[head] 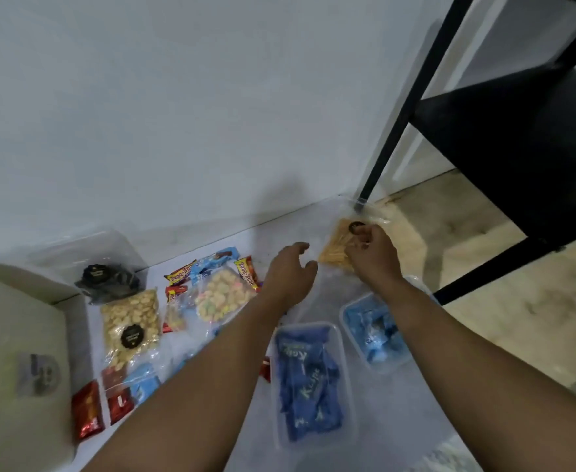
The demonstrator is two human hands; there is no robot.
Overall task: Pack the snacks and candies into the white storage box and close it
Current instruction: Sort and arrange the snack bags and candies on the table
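My right hand [372, 253] grips a clear bag of orange stick snacks [336, 247] near the wall at the back right. Just left of that bag my left hand [291, 270] hovers with relaxed, slightly curled fingers and holds nothing. The white storage box [75, 318] stands open at the far left. Scattered on the white floor are a bag of pale puffs with a black sticker [131, 321], a bag of pastel puffs [222, 294], a dark snack bag [109, 277], red sachets [87, 410] and several wrapped candy bars [181, 274].
Two clear tubs sit near me, one with dark blue packets [308, 379] and one with light blue packets [375, 332]. A black metal shelf frame [504, 165] stands at the right, its leg [368, 189] just behind the stick-snack bag. The wall runs along the back.
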